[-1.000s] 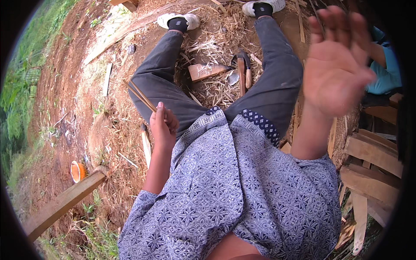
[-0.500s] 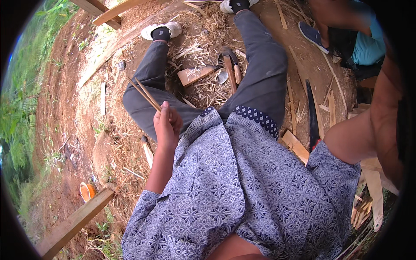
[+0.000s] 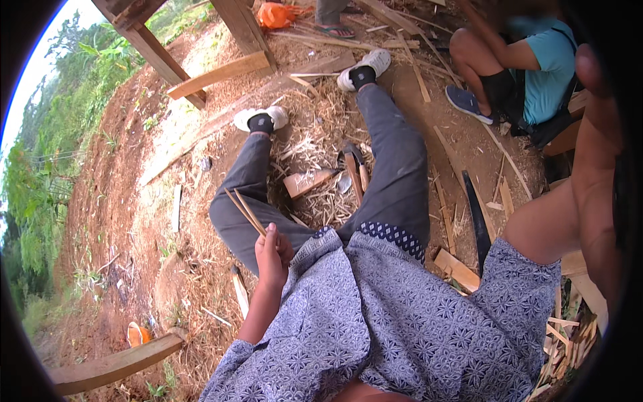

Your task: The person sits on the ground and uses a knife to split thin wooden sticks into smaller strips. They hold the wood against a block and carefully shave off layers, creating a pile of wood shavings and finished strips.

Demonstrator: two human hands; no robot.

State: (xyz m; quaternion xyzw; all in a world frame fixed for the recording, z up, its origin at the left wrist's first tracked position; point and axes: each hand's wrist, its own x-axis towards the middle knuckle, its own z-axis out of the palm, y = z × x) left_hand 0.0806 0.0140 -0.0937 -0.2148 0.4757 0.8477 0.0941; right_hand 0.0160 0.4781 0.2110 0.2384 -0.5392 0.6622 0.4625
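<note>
My left hand (image 3: 273, 253) is closed around two thin wooden sticks (image 3: 246, 213), which point up and away over my left thigh. My right arm is bent and raised at the right edge. Only a blurred part of my right hand (image 3: 591, 70) shows there, close to the camera, so its fingers and anything in them cannot be made out. Between my legs, on a bed of shavings, lie a wooden block (image 3: 308, 182), a tool with a dark curved part and a wooden handle (image 3: 355, 173), and a small shiny rounded piece (image 3: 343, 183).
A long dark blade-like thing (image 3: 477, 218) lies at my right beside a wood offcut (image 3: 457, 269). A person in a turquoise shirt (image 3: 549, 74) sits at the far right. Wooden posts (image 3: 244, 33) stand at the far left. Split wood (image 3: 569, 348) is heaped at the lower right.
My view has tilted up, showing more posts, an orange bag and another person's foot at the far side. My left hand keeps the sticks; my right arm stays raised.
</note>
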